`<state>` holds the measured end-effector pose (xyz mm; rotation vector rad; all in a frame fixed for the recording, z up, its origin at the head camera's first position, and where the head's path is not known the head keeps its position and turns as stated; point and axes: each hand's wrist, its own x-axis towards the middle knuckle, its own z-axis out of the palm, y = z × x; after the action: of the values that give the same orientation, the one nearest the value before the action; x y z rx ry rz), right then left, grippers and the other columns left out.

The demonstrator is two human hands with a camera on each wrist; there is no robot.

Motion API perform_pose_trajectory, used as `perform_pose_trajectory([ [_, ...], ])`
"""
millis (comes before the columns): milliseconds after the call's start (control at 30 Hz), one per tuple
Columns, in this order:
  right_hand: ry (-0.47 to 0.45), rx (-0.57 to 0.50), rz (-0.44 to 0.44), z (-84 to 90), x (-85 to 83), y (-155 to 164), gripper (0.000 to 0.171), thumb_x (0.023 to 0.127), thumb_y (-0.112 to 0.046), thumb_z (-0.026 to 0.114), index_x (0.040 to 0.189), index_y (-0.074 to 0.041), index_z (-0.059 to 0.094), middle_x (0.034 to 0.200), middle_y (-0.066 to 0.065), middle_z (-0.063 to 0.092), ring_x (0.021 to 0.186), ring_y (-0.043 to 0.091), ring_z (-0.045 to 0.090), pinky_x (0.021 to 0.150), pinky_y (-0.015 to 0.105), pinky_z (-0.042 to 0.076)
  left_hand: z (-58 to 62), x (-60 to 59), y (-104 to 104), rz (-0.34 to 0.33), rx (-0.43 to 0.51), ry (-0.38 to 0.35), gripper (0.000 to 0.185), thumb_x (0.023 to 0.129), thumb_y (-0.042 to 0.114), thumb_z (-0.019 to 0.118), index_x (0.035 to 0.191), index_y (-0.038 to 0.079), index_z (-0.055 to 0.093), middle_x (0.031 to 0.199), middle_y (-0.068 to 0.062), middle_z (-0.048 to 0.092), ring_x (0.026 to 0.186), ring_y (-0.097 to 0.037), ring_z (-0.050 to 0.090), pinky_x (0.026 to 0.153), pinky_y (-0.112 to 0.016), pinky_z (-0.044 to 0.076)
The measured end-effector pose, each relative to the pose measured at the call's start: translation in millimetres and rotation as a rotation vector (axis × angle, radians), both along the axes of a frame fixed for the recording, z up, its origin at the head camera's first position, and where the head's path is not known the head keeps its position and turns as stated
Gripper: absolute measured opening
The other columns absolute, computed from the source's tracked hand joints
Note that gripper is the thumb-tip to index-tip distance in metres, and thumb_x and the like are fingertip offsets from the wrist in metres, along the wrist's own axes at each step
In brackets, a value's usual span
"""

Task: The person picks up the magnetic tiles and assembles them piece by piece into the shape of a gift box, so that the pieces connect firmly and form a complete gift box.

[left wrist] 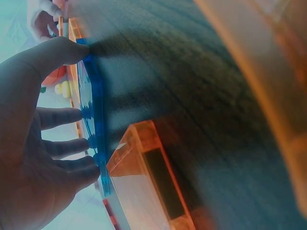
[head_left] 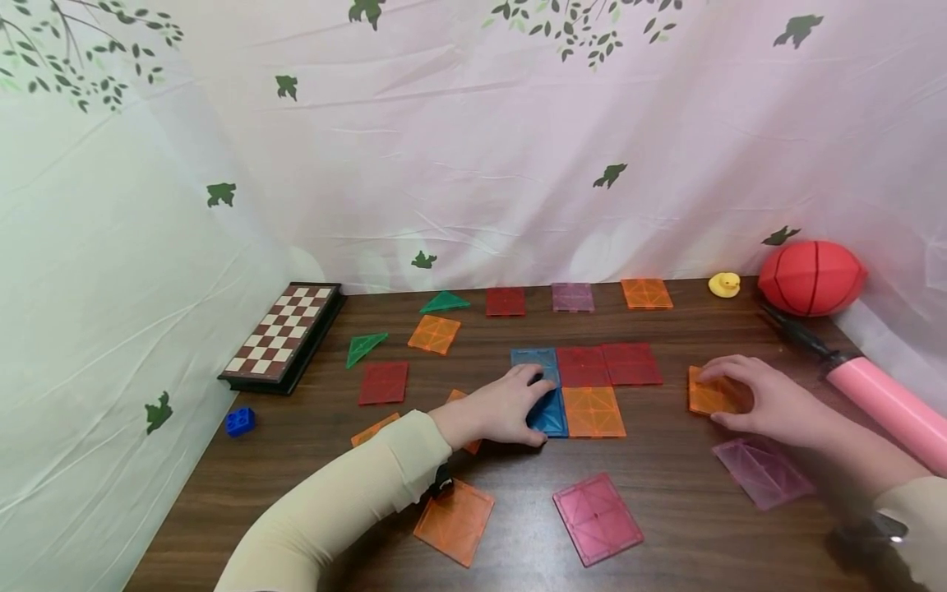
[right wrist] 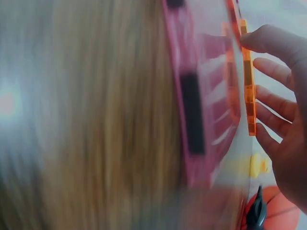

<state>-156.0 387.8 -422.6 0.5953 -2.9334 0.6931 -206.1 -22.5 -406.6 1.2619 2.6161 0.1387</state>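
Left wrist view alone shows fingers (left wrist: 72,143) gripping the blue tile's (left wrist: 96,110) edge.

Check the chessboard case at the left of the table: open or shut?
Shut. The chessboard case lies flat on the table as one closed slab, checkered face up, with no second half unfolded and no pieces showing.

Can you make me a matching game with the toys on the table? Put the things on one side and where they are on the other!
Things:
1. rubber duck
2. chessboard
3. blue brick
4. blue tile

Places:
A. under the left hand
B. beside the red ball
C. far left, by the curtain
D. front left table edge

Pairs: 1-B, 2-C, 3-D, 4-A
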Motion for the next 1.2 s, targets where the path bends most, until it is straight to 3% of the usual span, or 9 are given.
perform_pose_trajectory([
  [133, 0.018, 0.002, 0.062, 5.5, 2.9, -20, 0.055, 0.072, -0.024, 0.094, 0.119, -0.03, 0.067, 0.126, -0.003, 0.059, 0.113, 0.014, 0.049, 0.09, 0.032, 0.05, 0.5, 0.0, 0, 0.002, -0.001, -0.001, 0.078, 0.09, 0.046, 0.073, 0.154, 0.012, 0.044, 0.159, -0.016, 0.033, 0.147, -0.029, 0.029, 0.115, -0.033, 0.033],
  [233, 0.012, -0.002, 0.122, 8.6, 3.2, -35, 0.056, 0.073, -0.025, 0.094, 0.12, -0.034, 0.066, 0.129, -0.005, 0.058, 0.115, 0.012, 0.048, 0.092, 0.025, 0.047, 1.0, 0.4, -1, 0.005, -0.003, -0.001, 0.077, 0.09, 0.045, 0.073, 0.154, 0.012, 0.044, 0.159, -0.016, 0.033, 0.147, -0.029, 0.03, 0.115, -0.033, 0.033],
  [567, -0.04, 0.001, 0.25, 4.4, -0.8, -71, 0.055, 0.075, -0.026, 0.093, 0.122, -0.034, 0.066, 0.132, -0.005, 0.055, 0.119, 0.018, 0.05, 0.095, 0.041, 0.052, 1.6, 1.2, -1, 0.001, 0.001, 0.001, 0.078, 0.091, 0.045, 0.073, 0.154, 0.011, 0.043, 0.159, -0.016, 0.033, 0.148, -0.029, 0.03, 0.115, -0.033, 0.033],
  [1033, 0.026, 0.016, 0.304, 1.7, -6.2, -83, 0.05, 0.075, -0.022, 0.092, 0.119, -0.029, 0.068, 0.13, -0.005, 0.058, 0.117, 0.014, 0.05, 0.093, 0.038, 0.054, 0.4, 0.8, -1, -0.002, 0.004, -0.005, 0.078, 0.091, 0.045, 0.072, 0.155, 0.012, 0.043, 0.159, -0.016, 0.033, 0.148, -0.029, 0.029, 0.115, -0.032, 0.033],
  [1200, -0.037, -0.007, 0.286, -0.3, -10.7, -85, 0.056, 0.079, -0.035, 0.089, 0.129, -0.026, 0.066, 0.143, 0.004, 0.053, 0.129, 0.025, 0.044, 0.096, 0.05, 0.052, 0.1, -1.9, -2, 0.008, 0.034, -0.046, 0.076, 0.092, 0.046, 0.073, 0.155, 0.013, 0.044, 0.159, -0.014, 0.033, 0.147, -0.026, 0.029, 0.115, -0.032, 0.033],
])
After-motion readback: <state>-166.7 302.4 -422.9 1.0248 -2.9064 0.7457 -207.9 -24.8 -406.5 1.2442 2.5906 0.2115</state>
